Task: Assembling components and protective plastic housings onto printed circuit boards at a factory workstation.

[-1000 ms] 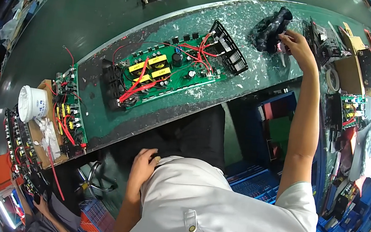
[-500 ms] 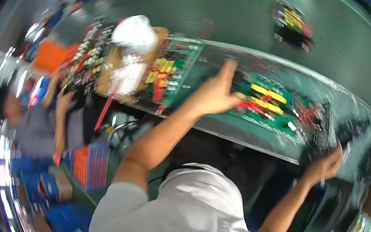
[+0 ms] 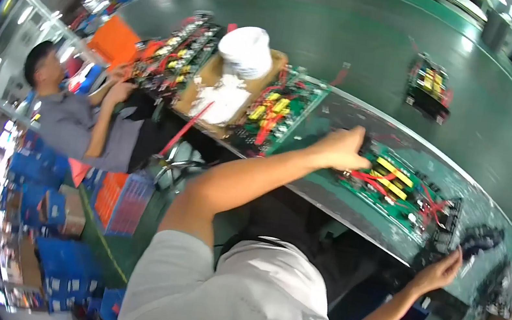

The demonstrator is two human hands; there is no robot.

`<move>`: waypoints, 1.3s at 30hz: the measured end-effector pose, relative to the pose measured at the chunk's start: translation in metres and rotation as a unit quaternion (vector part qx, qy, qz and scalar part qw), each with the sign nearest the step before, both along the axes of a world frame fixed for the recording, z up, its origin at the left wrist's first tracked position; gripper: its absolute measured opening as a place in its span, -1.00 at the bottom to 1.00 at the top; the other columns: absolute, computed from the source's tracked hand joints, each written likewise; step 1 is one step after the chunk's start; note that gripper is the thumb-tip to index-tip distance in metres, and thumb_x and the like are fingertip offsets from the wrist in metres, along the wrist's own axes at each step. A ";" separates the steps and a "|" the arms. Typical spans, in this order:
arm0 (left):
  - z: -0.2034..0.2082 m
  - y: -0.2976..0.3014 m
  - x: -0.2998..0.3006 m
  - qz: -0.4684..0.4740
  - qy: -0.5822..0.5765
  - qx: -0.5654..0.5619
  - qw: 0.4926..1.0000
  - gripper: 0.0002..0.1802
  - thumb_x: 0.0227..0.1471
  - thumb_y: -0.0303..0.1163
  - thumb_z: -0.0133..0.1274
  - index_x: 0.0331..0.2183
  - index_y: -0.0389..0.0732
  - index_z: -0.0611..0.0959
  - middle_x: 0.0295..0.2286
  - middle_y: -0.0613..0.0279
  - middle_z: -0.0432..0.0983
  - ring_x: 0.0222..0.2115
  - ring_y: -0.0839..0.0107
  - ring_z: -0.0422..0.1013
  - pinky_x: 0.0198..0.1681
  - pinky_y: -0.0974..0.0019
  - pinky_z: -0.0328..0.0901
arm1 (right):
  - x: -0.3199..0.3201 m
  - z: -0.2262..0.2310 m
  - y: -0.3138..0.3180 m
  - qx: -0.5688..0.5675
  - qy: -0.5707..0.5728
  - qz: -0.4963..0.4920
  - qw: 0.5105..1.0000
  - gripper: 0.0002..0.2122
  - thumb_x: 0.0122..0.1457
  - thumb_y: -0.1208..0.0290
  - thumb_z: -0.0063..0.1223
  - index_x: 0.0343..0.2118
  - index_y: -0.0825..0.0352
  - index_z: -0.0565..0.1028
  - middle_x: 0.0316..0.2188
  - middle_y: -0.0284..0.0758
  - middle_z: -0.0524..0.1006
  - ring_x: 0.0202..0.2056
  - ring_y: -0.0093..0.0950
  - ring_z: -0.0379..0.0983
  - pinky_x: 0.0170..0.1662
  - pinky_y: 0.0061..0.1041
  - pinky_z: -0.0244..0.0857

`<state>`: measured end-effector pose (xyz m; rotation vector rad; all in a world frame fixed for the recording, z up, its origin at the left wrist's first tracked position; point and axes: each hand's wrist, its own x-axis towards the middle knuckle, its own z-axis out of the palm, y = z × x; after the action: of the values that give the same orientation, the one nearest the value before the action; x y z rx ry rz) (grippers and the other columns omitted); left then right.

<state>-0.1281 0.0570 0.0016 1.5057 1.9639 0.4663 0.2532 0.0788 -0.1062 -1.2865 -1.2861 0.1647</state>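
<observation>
A green circuit board [image 3: 375, 199] with yellow-taped parts and red wires lies on the bench in front of me. My left hand [image 3: 341, 149] is closed around its left end, by a black part [image 3: 366, 147]; its fingertips are partly hidden. Beyond the board's right end, my right hand [image 3: 439, 275] has its fingers pinched together beside a bundle of black parts [image 3: 481, 240]. A small pale piece shows at those fingertips, too blurred to name.
To the left stand a white tub [image 3: 245, 52] on a cardboard tray [image 3: 272, 71] and another populated board [image 3: 275, 114]. One more assembly [image 3: 430, 86] sits on the green surface [image 3: 352, 36] beyond. A co-worker [image 3: 88, 117] works at far left, near an orange crate [image 3: 116, 202].
My view has turned, so the bench appears tilted and shifted. The fingers of my left hand, stretched forward before, now bend at the board's left end. My right hand stays near the black bundle.
</observation>
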 end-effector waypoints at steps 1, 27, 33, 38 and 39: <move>-0.002 -0.003 -0.003 0.015 0.008 0.011 1.000 -0.30 -0.24 -0.11 0.21 -0.16 -0.44 0.41 -0.25 -0.34 0.52 -0.17 -0.18 0.47 -0.12 -0.02 0.36 | -0.006 0.003 -0.001 -0.062 0.055 0.014 0.996 -0.75 0.35 0.34 -0.07 -0.10 0.39 0.54 -0.33 -0.48 0.49 -0.44 -0.70 0.23 -0.41 -0.70 0.13; 0.052 -0.104 -0.074 0.139 -0.358 0.162 0.909 -0.39 -0.09 -0.64 0.14 0.06 -0.35 0.38 -0.16 0.23 0.49 -0.19 0.53 0.41 -0.06 0.39 0.31 | -0.154 0.067 0.196 -0.172 -0.145 0.313 0.923 -0.32 0.05 0.46 0.25 0.26 0.10 0.21 0.01 -0.11 0.46 0.09 -0.29 0.36 0.06 -0.28 0.35; 0.058 -0.140 -0.100 0.179 -0.342 0.199 0.901 -0.49 -0.10 -0.66 0.15 -0.03 -0.32 0.47 -0.23 0.29 0.51 -0.24 0.56 0.41 -0.12 0.41 0.33 | -0.249 0.041 0.262 -0.150 -0.250 0.402 0.868 -0.44 -0.03 0.43 0.28 0.11 0.07 0.40 -0.03 -0.04 0.43 -0.01 -0.07 0.41 0.06 -0.26 0.30; 0.058 -0.148 -0.113 0.202 -0.278 0.214 0.914 -0.52 -0.09 -0.68 0.15 -0.06 -0.31 0.48 -0.29 0.30 0.52 -0.29 0.58 0.43 -0.15 0.43 0.34 | -0.262 0.036 0.252 -0.107 -0.261 0.296 0.912 -0.53 0.00 0.41 0.27 0.03 0.13 0.45 -0.10 -0.14 0.49 -0.08 -0.12 0.45 -0.04 -0.26 0.35; 0.056 -0.149 -0.116 0.217 -0.275 0.214 0.912 -0.54 -0.09 -0.68 0.15 -0.07 -0.31 0.48 -0.30 0.31 0.53 -0.31 0.58 0.44 -0.17 0.44 0.35 | -0.265 0.038 0.249 -0.096 -0.269 0.295 0.912 -0.55 0.01 0.41 0.26 0.02 0.13 0.46 -0.10 -0.14 0.48 -0.08 -0.12 0.46 -0.04 -0.26 0.36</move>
<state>-0.2441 -0.0921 0.0579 0.9835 1.7795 1.4231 -0.0120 0.3278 -0.0685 -1.1010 -2.1691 0.3897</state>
